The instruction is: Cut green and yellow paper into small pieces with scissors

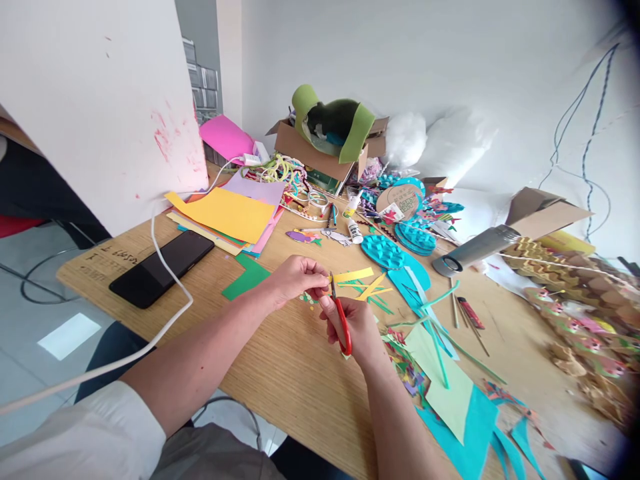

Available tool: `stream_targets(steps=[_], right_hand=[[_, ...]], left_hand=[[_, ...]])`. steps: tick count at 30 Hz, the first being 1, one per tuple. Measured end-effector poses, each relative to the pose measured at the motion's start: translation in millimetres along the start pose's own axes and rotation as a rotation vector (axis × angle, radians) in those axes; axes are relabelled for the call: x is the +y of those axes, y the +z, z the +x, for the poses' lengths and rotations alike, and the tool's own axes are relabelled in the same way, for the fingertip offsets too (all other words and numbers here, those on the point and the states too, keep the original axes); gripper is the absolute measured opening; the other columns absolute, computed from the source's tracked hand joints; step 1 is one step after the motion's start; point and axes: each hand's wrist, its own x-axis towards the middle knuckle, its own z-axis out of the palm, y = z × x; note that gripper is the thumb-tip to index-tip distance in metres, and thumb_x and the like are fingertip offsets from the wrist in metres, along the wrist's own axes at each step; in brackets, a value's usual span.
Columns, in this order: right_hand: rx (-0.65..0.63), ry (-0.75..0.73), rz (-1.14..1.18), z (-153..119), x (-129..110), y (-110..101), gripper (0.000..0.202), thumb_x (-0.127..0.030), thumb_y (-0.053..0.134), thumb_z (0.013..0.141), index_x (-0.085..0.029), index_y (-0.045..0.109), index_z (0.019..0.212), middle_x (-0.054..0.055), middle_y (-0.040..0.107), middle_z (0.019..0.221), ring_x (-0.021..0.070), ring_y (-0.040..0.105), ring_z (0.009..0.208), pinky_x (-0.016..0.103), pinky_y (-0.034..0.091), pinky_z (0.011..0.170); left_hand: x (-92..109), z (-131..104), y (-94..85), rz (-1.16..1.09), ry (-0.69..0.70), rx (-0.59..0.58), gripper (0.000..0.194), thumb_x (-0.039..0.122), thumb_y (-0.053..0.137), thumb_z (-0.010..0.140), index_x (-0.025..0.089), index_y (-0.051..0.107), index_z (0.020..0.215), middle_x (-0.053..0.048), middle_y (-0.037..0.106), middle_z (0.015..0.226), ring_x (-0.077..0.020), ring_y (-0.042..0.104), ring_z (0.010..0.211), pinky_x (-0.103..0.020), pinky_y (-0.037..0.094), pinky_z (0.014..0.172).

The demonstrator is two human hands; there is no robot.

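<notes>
My right hand (353, 327) grips a pair of scissors (345, 327) by its red handles, the blades pointing up and away from me. Close beside the blades, my left hand (301, 280) is pinched at the fingertips, where a small bit of yellow paper shows; most of it is hidden. Tiny round paper bits (307, 298) lie on the table under the left fingers. Just beyond the scissors are yellow paper strips (373, 287) and thin green strips (383, 303). A green paper piece (245, 277) lies left of my left hand.
A phone (163, 267) and stacked coloured paper (225, 213) lie at left, with a white cable (173, 277) crossing the table edge. Glue bottles (355, 231) and fish cutouts (335, 237) lie farther back. A metal flask (475, 250), blue paper (465, 427) and scraps are at right.
</notes>
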Motion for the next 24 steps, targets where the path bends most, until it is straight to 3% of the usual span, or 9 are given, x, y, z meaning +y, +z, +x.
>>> stream_targets(steps=[15, 24], right_hand=[[-0.011, -0.005, -0.002, -0.6, 0.8, 0.3, 0.053, -0.066, 0.059, 0.077, -0.016, 0.056, 0.059, 0.001, 0.056, 0.043, 0.0113, 0.050, 0.035, 0.019, 0.033, 0.035], [0.018, 0.015, 0.047, 0.4, 0.8, 0.8, 0.053, -0.065, 0.061, 0.075, -0.015, 0.059, 0.060, 0.000, 0.054, 0.041, 0.0103, 0.048, 0.033, 0.018, 0.033, 0.034]], left_hand=[[2.1, -0.9, 1.0, 0.051, -0.007, -0.010, 0.004, 0.016, 0.067, 0.061, 0.013, 0.065, 0.063, -0.001, 0.064, 0.054, -0.0106, 0.059, 0.050, -0.021, 0.045, 0.051], [0.0, 0.2, -1.5, 0.018, -0.023, -0.070, 0.013, 0.026, 0.066, 0.066, 0.012, 0.065, 0.065, -0.002, 0.064, 0.059, -0.0114, 0.059, 0.053, -0.023, 0.045, 0.052]])
